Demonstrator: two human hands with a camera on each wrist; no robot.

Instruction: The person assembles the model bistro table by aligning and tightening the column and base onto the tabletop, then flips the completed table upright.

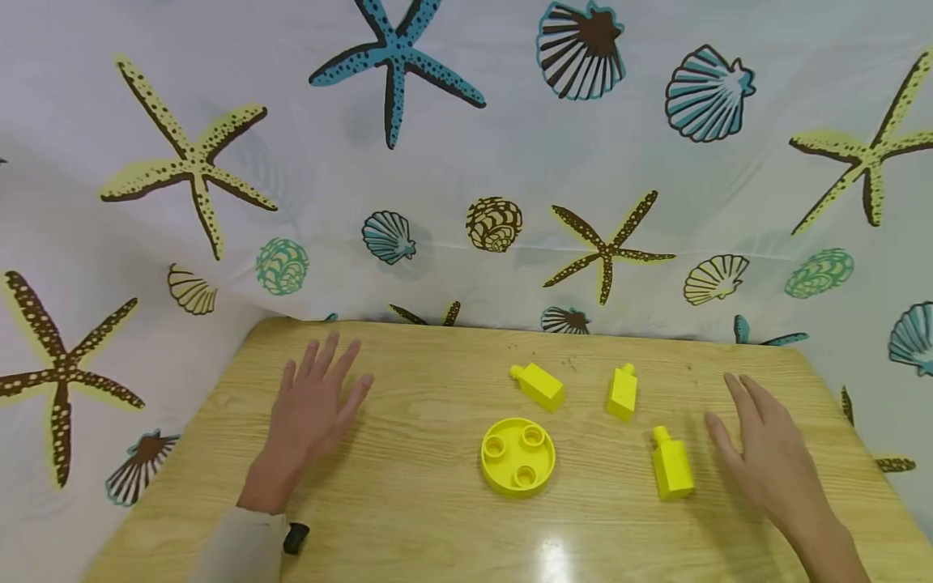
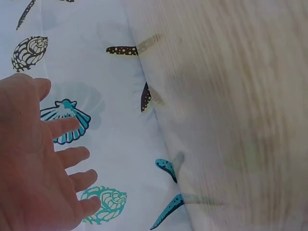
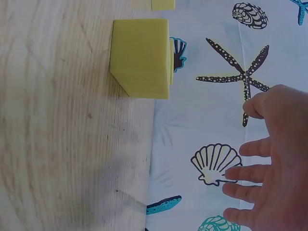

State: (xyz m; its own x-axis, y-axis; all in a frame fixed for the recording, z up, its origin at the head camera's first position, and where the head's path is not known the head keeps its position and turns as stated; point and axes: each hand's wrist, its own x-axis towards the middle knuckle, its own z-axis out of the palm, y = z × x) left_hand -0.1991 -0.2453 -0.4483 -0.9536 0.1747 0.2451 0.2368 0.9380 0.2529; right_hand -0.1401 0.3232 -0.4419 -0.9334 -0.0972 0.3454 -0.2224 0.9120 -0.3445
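My left hand (image 1: 309, 409) is over the left part of the wooden table, fingers spread, holding nothing. On the right, my right hand (image 1: 768, 449) is also empty, its fingers extended forward. Nearest to it lies a yellow block with a round peg at one end (image 1: 673, 468), which the right wrist view shows large as a square-ended yellow block (image 3: 140, 57). Two more such blocks lie farther back: a middle one (image 1: 623, 393) and a left one (image 1: 541, 385). Between the hands sits a round yellow base (image 1: 518, 458) with three ring-shaped sockets inside its rim.
The light wooden table (image 1: 408, 518) ends at the back against a white cloth (image 1: 452, 162) printed with starfish and shells. The cloth also hangs along both sides. A dark band end (image 1: 296, 538) shows at the left sleeve (image 1: 244, 546).
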